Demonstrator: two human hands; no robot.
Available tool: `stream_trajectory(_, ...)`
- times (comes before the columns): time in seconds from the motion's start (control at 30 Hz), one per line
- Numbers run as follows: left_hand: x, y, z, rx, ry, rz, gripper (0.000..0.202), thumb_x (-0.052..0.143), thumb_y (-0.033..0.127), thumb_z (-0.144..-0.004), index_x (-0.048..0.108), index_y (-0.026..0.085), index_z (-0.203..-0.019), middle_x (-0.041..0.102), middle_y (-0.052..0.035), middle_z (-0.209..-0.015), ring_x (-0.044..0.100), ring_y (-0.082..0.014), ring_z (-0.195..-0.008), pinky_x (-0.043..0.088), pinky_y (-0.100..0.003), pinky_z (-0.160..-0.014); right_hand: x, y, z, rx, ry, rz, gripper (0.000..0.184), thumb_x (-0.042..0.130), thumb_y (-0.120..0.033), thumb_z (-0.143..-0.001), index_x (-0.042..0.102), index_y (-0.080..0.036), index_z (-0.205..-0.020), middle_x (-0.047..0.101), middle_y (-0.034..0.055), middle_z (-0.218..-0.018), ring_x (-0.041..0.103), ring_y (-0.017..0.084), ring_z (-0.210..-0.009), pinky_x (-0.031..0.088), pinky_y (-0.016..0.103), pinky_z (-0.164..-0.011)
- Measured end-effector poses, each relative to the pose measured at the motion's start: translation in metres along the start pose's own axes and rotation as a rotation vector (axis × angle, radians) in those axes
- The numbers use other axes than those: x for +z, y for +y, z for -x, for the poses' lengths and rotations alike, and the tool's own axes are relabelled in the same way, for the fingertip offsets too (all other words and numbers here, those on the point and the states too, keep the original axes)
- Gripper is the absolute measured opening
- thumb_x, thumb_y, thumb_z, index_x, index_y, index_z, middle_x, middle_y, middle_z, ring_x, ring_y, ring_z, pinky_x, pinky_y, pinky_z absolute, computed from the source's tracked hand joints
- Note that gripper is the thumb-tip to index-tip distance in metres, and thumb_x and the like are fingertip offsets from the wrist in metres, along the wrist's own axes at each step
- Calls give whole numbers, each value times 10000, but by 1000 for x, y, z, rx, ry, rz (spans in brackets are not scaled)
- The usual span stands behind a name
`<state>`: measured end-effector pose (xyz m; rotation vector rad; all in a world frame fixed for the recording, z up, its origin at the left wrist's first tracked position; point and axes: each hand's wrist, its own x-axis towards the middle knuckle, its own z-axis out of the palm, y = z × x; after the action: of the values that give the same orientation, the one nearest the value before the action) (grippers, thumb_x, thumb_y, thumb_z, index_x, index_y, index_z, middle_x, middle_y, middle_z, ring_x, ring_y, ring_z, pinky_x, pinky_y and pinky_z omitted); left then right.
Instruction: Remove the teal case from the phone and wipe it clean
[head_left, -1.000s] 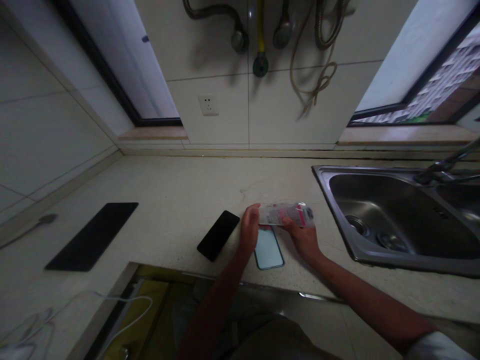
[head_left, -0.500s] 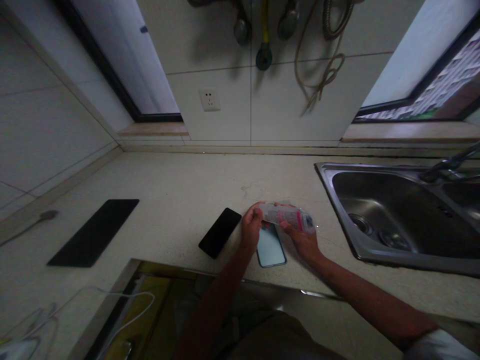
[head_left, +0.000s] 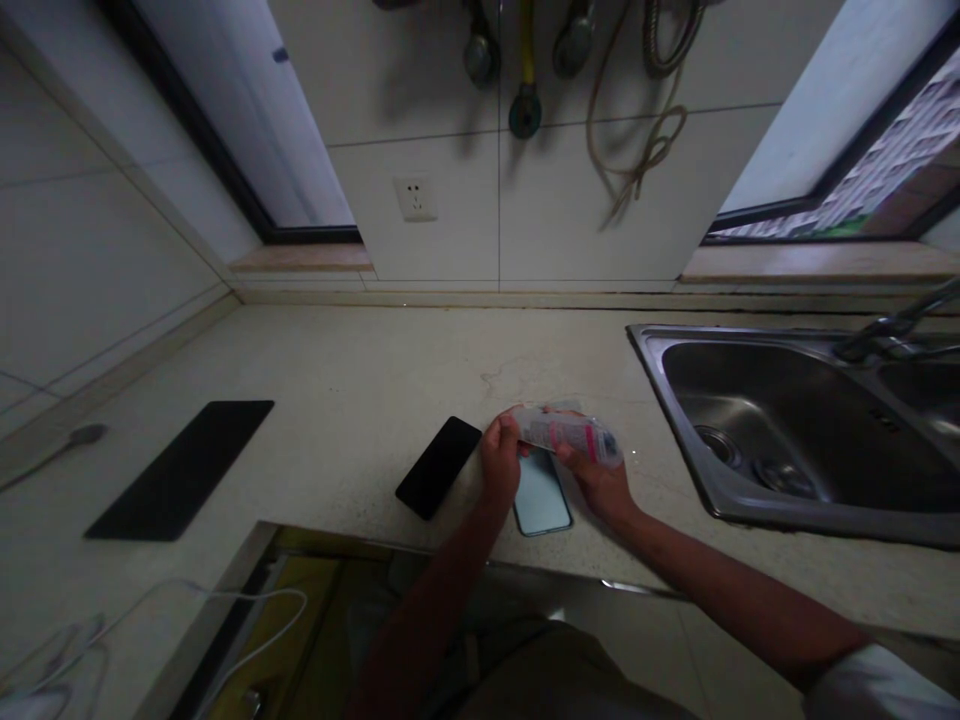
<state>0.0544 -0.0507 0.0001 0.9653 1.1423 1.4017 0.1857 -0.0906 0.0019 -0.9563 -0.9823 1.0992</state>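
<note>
Both of my hands hold a clear plastic packet with pink and white print (head_left: 568, 435) just above the countertop. My left hand (head_left: 500, 463) pinches its left end with closed fingers. My right hand (head_left: 596, 479) grips it from below near the middle. Under the packet a phone with a pale lit screen (head_left: 541, 496) lies flat on the counter. A second phone with a dark screen (head_left: 439, 467) lies just left of my left hand.
A steel sink (head_left: 795, 430) with a tap (head_left: 892, 325) fills the right side. A black flat mat (head_left: 180, 467) lies at the left, a spoon (head_left: 56, 448) beyond it. White cables (head_left: 187, 610) run at the lower left. The beige countertop (head_left: 360, 390) meets a tiled wall with a socket (head_left: 415, 198).
The packet has tilted, its right end dropping slightly, and my left hand's fingers have closed tighter on its left end. The phones have not moved.
</note>
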Motion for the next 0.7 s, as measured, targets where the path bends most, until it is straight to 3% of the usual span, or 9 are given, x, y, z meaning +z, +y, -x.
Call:
stream_trajectory(0.27,6,0,11,120,129,-70,586,437,701,-903,678,175,-994,670,-74,-813,611,-190,-717,473,-283,-601,3,-4,9,10,-5,16,421,813,-386,-748,687,-264,-1132,731,66,-1206,686,260,-1087,519,426,-1008)
stream_trajectory(0.5,8,-3,10,130,167,-132,581,405,697,-916,658,180,-997,671,-84,-865,600,-184,-729,475,-295,-645,4,-5,8,26,15,-2,428,806,-399,-752,678,-250,-1132,714,59,-1240,657,275,-1154,450,457,-1091)
stream_trajectory(0.7,6,3,6,165,248,-67,551,468,725,-869,570,199,-744,571,-19,-677,539,-151,-630,442,-264,-598,5,-10,3,129,125,-206,383,807,-489,-714,689,-260,-996,751,65,-996,710,307,-968,572,561,-935)
